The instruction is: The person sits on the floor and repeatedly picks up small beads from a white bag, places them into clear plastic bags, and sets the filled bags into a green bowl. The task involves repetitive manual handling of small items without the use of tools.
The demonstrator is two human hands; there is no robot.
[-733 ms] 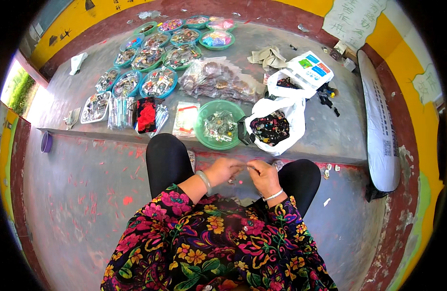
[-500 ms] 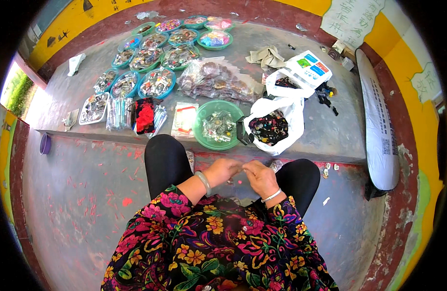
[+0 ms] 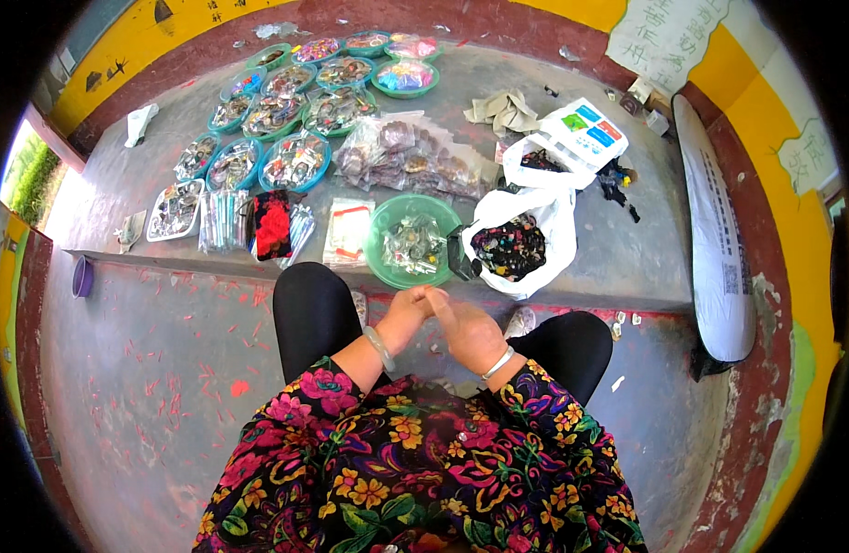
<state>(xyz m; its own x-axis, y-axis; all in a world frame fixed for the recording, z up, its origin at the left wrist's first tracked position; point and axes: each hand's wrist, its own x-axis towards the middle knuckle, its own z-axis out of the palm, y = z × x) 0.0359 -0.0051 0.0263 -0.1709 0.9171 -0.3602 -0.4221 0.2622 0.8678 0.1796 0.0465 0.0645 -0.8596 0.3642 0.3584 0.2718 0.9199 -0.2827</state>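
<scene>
Over my lap, just short of the ledge, my left hand and my right hand meet at the fingertips. The fingers of both are bent and pressed together; anything between them is hidden or too small to make out. Beyond the hands, a green plastic basin on the ledge holds small clear packets. Beside it on the right stands an open white plastic bag, filled with dark, many-coloured small pieces. White flat packs with red edges lie left of the basin.
Several bowls of small packets, such as a blue bowl, crowd the ledge's left side. A heap of clear bags lies mid-ledge. A red-and-black pouch sits near the ledge's edge. A long silver package leans at the right wall.
My right hand has moved left and slightly down, its fingers now overlapping the left hand's fingertips. The left hand has shifted slightly left and up.
</scene>
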